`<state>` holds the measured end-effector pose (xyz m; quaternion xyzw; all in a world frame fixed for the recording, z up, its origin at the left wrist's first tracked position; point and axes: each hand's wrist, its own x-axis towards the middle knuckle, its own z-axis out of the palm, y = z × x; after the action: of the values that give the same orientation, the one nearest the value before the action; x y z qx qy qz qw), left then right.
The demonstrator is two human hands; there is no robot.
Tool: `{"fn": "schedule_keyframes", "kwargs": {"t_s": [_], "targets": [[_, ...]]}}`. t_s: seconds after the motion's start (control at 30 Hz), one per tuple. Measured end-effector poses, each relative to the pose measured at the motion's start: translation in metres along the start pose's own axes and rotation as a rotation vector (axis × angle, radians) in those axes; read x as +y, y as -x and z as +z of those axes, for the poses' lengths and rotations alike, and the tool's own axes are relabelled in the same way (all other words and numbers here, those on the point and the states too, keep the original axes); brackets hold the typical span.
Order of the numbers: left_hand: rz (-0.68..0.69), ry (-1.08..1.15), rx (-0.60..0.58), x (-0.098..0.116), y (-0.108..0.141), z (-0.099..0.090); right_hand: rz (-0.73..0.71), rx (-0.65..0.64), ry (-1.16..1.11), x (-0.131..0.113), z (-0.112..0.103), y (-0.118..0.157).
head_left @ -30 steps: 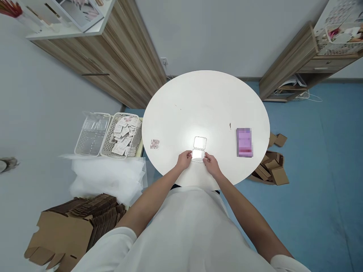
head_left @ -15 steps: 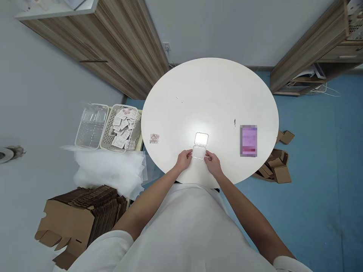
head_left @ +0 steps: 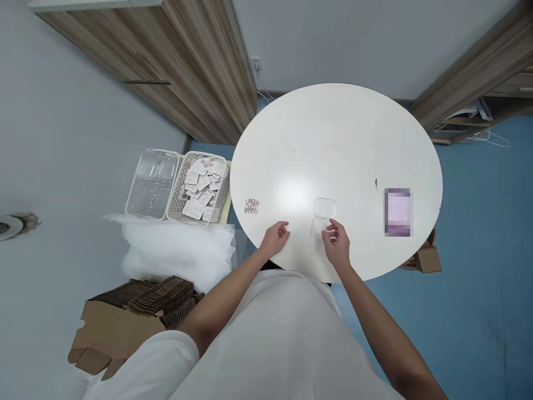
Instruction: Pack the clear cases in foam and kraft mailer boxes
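Note:
An unfolded clear plastic case (head_left: 318, 226) lies on the white oval table, its lid (head_left: 325, 208) spread flat on the far side. My right hand (head_left: 338, 246) is over the right edge of the lower half, thumb and forefinger apart; whether the fingertips touch the plastic I cannot tell. Left of the case, with a gap between, my left hand (head_left: 275, 239) hovers near the front of the table, fingers loosely bent and apart, holding nothing. A small sheet with pinkish-red patterns (head_left: 251, 206) rests further left.
On the right of the table (head_left: 333, 122) sits a blurred purple package (head_left: 397, 213). Left of the table stand a basket of printed cards (head_left: 227, 183), a basket of clear plastic pieces (head_left: 150, 191), white sheets (head_left: 179, 244) and folded cardboard boxes (head_left: 120, 328). More cardboard (head_left: 428, 259) lies right.
My left hand has let go of the case and moved away to its left. My right hand's fingers have loosened at the case's right side. The view has swung left.

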<state>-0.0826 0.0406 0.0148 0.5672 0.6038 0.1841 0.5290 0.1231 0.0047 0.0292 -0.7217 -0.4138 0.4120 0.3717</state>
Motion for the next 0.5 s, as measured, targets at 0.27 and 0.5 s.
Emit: {"fn": "schedule_keyframes", "kwargs": {"t_s": [0.27,0.5], "targets": [[-0.029,-0.205,0.274,-0.062,-0.020,-0.129,-0.110,-0.395,0.308,-0.039,0.127,-0.011],[0.107,-0.403,-0.028,-0.057,-0.055,-0.160,-0.215,-0.414,0.501,-0.057,0.183,-0.036]]}}
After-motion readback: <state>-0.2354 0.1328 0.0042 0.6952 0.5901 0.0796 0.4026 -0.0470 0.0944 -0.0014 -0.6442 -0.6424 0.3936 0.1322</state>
